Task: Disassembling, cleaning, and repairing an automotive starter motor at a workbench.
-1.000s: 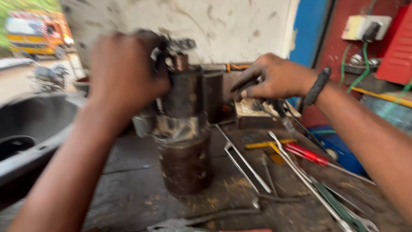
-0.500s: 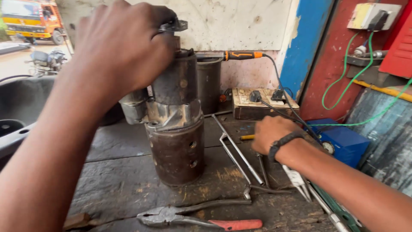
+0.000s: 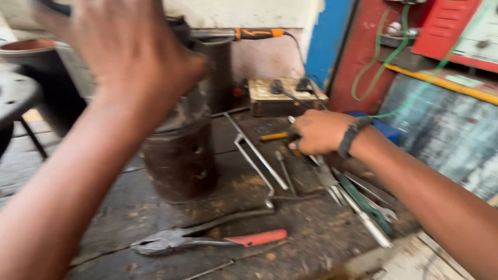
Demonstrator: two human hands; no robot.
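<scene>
Left hand (image 3: 129, 49) clamped atop upright motor (image 3: 181, 150); right hand (image 3: 319, 132), closed among tools (image 3: 358, 199) lying rightward, gripping yellow-handled screwdriver (image 3: 274, 136).

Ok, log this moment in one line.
left hand on motor top | right hand on bench tools | pliers lying near

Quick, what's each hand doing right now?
Left hand: gripping the top of the rusty motor housing.
Right hand: closed among the tools; on what, cannot be told.
</scene>
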